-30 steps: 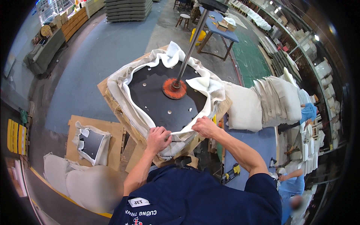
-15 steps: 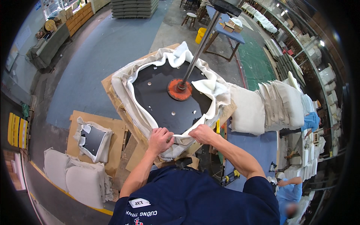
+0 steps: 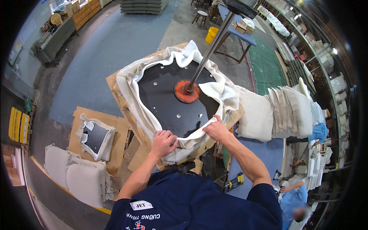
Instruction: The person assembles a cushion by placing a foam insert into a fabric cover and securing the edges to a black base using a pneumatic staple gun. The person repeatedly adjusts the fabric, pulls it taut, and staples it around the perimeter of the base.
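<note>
A seat cushion lies upside down before me, its black base board (image 3: pixel 165 96) ringed by white padding (image 3: pixel 147 111) and a beige fabric cover (image 3: pixel 124 84) standing up around the edge. An orange disc (image 3: pixel 186 92) at the foot of a slanting metal rod (image 3: pixel 211 53) rests on the board. My left hand (image 3: pixel 165 143) is closed on the near edge of cover and padding, left of the near corner. Farther right, my right hand (image 3: pixel 217 129) grips the padding rim, thumb side up. Its fingertips are partly hidden. White padding flaps (image 3: pixel 214 89) fold inward at the right.
Wooden boards (image 3: pixel 242 111) lie under the cushion. To the right are stacked beige cushions (image 3: pixel 289 109) and a blue table (image 3: pixel 260 153) with a yellow-black power tool (image 3: pixel 234 181). A smaller cushion (image 3: pixel 97 138) lies at left. A person in blue (image 3: pixel 295 201) works at lower right.
My right hand has moved right and slightly up along the padding rim, away from the near corner. My left hand stays at the near edge. The whole view has shifted slightly.
</note>
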A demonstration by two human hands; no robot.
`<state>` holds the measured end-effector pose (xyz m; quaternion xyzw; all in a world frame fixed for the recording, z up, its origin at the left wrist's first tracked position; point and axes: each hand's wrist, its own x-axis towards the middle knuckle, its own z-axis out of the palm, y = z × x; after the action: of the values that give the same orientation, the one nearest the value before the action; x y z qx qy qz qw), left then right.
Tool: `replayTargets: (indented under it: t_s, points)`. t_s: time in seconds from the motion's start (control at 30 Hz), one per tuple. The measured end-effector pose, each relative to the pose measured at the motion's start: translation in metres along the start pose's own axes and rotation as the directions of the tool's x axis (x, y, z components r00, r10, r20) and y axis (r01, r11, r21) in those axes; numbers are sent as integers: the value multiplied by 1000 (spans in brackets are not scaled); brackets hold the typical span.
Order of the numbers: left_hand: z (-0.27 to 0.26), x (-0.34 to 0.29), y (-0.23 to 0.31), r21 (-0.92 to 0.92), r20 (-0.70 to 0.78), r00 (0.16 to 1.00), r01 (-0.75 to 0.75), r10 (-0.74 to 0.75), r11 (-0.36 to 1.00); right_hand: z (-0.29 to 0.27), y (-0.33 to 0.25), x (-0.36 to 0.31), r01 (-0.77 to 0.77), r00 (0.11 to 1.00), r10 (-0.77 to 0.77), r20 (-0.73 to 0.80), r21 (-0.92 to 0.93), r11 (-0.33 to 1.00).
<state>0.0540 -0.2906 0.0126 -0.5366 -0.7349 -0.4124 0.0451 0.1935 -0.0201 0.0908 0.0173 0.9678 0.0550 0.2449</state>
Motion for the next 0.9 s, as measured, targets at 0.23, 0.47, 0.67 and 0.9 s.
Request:
replayTargets:
  t_s: [0.23, 0.47, 0.67, 0.9]
  points:
    - [1, 4, 1, 2, 6, 1000, -8, 8, 1000, -3, 11, -7, 49, 823, -79, -562, -68, 996]
    - [-1, 1, 1, 6, 4, 1000, -1, 1, 1000, -3, 23, 6, -108, 989, 96, -110, -107, 988]
    - [-3, -2, -9, 22, 13, 1000, 7, -7, 1000, -23, -1, -28, 23, 785, 286, -549, 487, 873]
    - [16, 13, 7, -7, 87, 996, 16, -16, 1000, 82, -89, -81, -79, 636, 761, -129, 970, 230]
